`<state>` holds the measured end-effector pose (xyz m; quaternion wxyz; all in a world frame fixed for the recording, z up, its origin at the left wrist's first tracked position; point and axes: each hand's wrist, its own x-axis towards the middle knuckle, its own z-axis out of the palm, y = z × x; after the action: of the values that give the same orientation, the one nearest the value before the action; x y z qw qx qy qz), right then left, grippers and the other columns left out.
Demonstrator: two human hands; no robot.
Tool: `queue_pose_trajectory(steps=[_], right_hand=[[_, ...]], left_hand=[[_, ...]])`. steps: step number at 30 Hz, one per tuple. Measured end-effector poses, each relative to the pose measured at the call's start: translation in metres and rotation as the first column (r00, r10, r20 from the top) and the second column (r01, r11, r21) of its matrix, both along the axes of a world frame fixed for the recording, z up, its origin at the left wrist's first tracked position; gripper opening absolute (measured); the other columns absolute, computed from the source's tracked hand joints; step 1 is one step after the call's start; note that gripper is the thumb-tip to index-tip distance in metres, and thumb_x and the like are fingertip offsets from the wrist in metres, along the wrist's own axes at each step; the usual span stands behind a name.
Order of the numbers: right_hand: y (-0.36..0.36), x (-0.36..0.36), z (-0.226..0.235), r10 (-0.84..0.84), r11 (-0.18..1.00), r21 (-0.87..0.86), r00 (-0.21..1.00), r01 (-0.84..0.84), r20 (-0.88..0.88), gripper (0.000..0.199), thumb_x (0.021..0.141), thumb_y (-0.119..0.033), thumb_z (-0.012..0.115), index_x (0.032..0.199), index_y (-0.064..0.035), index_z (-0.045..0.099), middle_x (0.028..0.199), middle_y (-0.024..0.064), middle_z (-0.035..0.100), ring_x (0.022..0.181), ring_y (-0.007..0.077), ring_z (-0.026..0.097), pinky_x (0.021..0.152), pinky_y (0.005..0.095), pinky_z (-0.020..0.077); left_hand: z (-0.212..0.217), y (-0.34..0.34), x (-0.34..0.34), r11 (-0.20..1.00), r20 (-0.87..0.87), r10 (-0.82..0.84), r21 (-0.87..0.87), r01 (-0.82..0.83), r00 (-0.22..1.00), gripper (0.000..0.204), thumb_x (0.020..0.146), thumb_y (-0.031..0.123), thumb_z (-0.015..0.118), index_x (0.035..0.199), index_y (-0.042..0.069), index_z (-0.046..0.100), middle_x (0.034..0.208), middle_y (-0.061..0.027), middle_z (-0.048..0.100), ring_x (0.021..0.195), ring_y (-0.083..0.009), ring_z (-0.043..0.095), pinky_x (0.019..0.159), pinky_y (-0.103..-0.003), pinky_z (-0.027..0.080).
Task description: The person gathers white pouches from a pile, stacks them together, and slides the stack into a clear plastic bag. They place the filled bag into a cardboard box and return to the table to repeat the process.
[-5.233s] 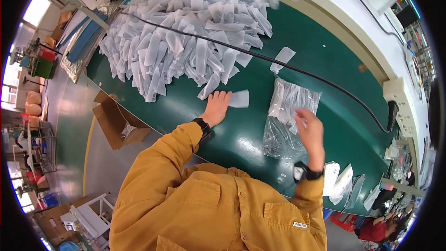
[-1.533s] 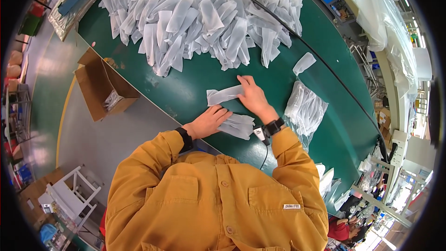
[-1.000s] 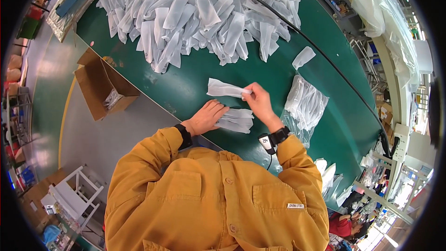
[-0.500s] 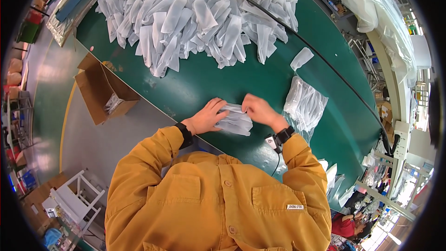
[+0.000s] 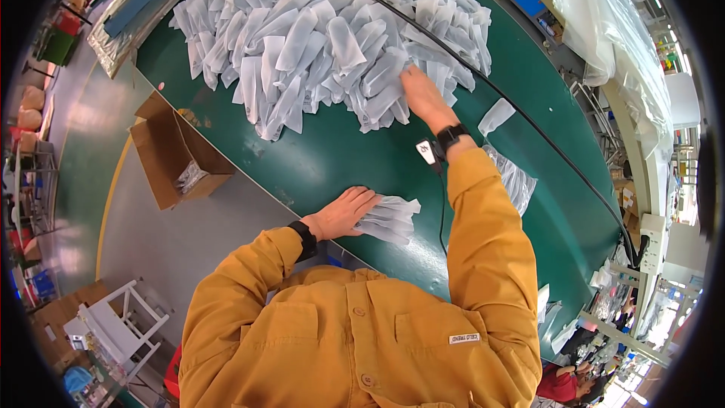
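Observation:
My left hand (image 5: pixel 343 213) rests near the front edge of the green table, its fingers closed over one end of a small stack of frosted plastic pouches (image 5: pixel 391 221). The stack's free ends fan out to the right. Stretched forward, my right hand (image 5: pixel 427 98) is at the near right side of a large heap of similar pouches (image 5: pixel 302 38). Its fingers are drawn together on a pouch (image 5: pixel 385 73) at the heap's edge; the fingertips are partly hidden.
A clear bag of pouches (image 5: pixel 513 181) lies beyond my right forearm, with a single pouch (image 5: pixel 497 115) near it. A black cable (image 5: pixel 483 75) crosses above the table. An open cardboard box (image 5: pixel 177 155) stands left of the table (image 5: pixel 302 159). A wired white device (image 5: pixel 427 153) hangs at my right wrist.
My right hand has left the small stack and reached forward to the heap. My left hand stays on the stack, which has shifted slightly nearer to me in view.

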<state>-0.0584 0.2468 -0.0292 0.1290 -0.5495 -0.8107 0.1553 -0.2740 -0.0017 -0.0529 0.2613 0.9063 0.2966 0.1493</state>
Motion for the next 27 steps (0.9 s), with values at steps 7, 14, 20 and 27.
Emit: queue_pose_trajectory(steps=[7,14,20,27], right_hand=[[-0.140,0.039,-0.001,-0.208,0.965,-0.224,0.915,0.135,-0.346,0.022,0.068,0.002,0.065,0.086,-0.0008,0.052,0.079,0.0181,0.060,0.074,0.0374,0.060,0.066,0.0410,0.0484],[-0.220,0.044,-0.030,-0.229,0.951,-0.282,0.906,0.130,-0.355,0.022,0.068,0.003,0.065,0.085,-0.0014,0.052,0.075,0.0132,0.058,0.069,0.0293,0.061,0.062,0.0363,0.0492],[-0.241,0.046,-0.025,0.002,1.000,0.010,0.958,0.001,-0.286,0.021,0.069,0.004,0.059,0.088,-0.0034,0.053,0.084,0.0147,0.055,0.075,0.0365,0.059,0.066,0.0444,0.0490],[-0.274,0.028,0.012,-0.147,0.979,0.103,0.957,0.177,-0.250,0.021,0.073,0.001,0.059,0.094,-0.0014,0.056,0.087,0.0165,0.056,0.082,0.0365,0.059,0.071,0.0437,0.0496]], left_hand=[[-0.001,0.011,-0.003,0.994,0.031,-0.046,-0.097,0.049,0.998,0.088,0.058,0.023,0.084,0.132,0.002,0.043,0.137,-0.0172,0.037,0.132,-0.0358,0.031,0.112,-0.048,0.026],[0.022,0.027,0.003,0.999,-0.007,-0.040,0.017,0.040,0.999,0.078,0.055,0.026,0.085,0.125,0.011,0.053,0.141,-0.0202,0.030,0.138,-0.0418,0.019,0.113,-0.052,0.020],[0.007,0.044,0.013,0.982,0.053,-0.183,-0.027,0.185,0.982,0.076,0.056,0.027,0.085,0.124,0.014,0.054,0.139,-0.0221,0.030,0.136,-0.0455,0.020,0.112,-0.052,0.022],[-0.005,0.041,0.014,0.987,-0.034,-0.160,-0.007,0.160,0.987,0.079,0.060,0.032,0.083,0.128,0.012,0.048,0.133,-0.0223,0.033,0.126,-0.0437,0.031,0.105,-0.052,0.031]])
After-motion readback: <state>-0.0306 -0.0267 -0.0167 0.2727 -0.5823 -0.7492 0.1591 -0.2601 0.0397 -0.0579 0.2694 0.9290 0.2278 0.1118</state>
